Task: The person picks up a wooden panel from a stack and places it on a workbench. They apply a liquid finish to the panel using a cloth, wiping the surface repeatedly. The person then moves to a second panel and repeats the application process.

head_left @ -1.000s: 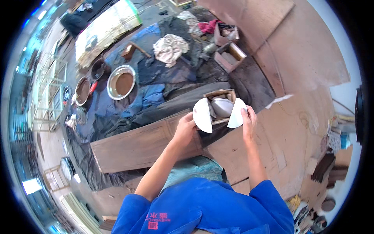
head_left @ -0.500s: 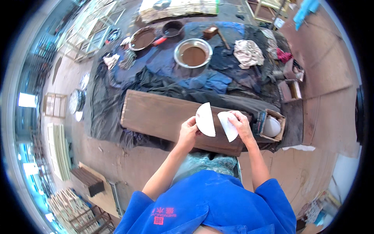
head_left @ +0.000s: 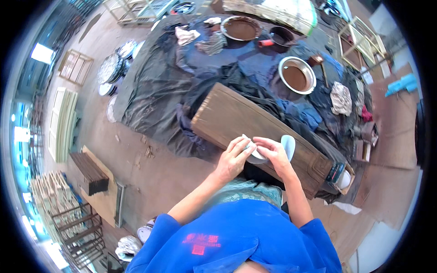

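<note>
Our left grip (head_left: pixel 233 159) is closed around a white curved piece (head_left: pixel 257 158), just over the near long edge of the brown wooden panel (head_left: pixel 250 120). Our right grip (head_left: pixel 274 153) bends its fingers toward that piece; a pale, smooth, round-edged piece (head_left: pixel 288 145) juts out on its right, and we cannot tell how firmly it is held.

The panel slants from far left to near right, grained and worn pale at its left end, over the desk (head_left: pixel 148 88) draped in wrinkled dark cloth. Left of the cloth's edge, we have scuffed floor (head_left: pixel 132 161). A shiny metal basin (head_left: pixel 312 84) with brown contents stands on the far side. Our blue shirt (head_left: pixel 227 223) bears blurred red printing.
</note>
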{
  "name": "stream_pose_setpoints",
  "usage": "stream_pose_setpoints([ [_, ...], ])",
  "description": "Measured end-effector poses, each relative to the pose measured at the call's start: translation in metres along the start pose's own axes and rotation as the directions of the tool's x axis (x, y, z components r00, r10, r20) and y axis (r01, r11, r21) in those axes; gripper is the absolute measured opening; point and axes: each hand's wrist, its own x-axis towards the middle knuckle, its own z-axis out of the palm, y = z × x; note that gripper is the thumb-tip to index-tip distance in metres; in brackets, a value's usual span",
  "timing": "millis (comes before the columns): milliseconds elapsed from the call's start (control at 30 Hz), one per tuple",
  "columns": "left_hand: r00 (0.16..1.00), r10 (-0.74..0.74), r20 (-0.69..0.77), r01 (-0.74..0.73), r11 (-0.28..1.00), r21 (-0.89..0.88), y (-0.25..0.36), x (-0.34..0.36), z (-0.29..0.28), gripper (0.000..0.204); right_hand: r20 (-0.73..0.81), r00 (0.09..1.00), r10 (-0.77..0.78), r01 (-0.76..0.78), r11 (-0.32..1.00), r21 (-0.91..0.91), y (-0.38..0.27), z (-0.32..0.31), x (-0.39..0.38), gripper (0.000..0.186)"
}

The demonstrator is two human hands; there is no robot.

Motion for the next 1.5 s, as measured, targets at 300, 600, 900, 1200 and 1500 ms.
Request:
stream_pose_setpoints([
  [300,0.447,-0.79,0.42,0.745,0.068,-0.664,-0.068,-0.032,-0.068,0.057,0.05,0.985,-0.165,0.172,0.931,-0.322,0.023,0.093,0.042,0.04],
  [600,0.376,-0.916,0.142,0.69,0.174,-0.703,-0.103,-0.048,-0.062,0.036,0.423,0.777,-0.466,0.511,0.073,-0.857,0.024,0.154,0.119,0.043],
  [900,0.932,-0.232,0.277,0.2,0.97,0.138,-0.095,-0.103,0.042,0.058,0.678,0.679,-0.281,0.669,-0.146,-0.729,0.072,0.123,0.178,0.048],
  [1200,0.841,-0.347,0.415,0.339,0.936,0.095,-0.092,-0.108,0.044,0.072,0.707,0.661,-0.252,0.673,-0.218,-0.707,0.076,0.139,0.179,0.053],
  [1500,0.907,-0.324,0.269,0.328,0.944,0.032,-0.089,-0.103,0.039,0.07,0.72,0.658,-0.22,0.69,-0.205,-0.694,0.059,0.164,0.196,0.057],
])
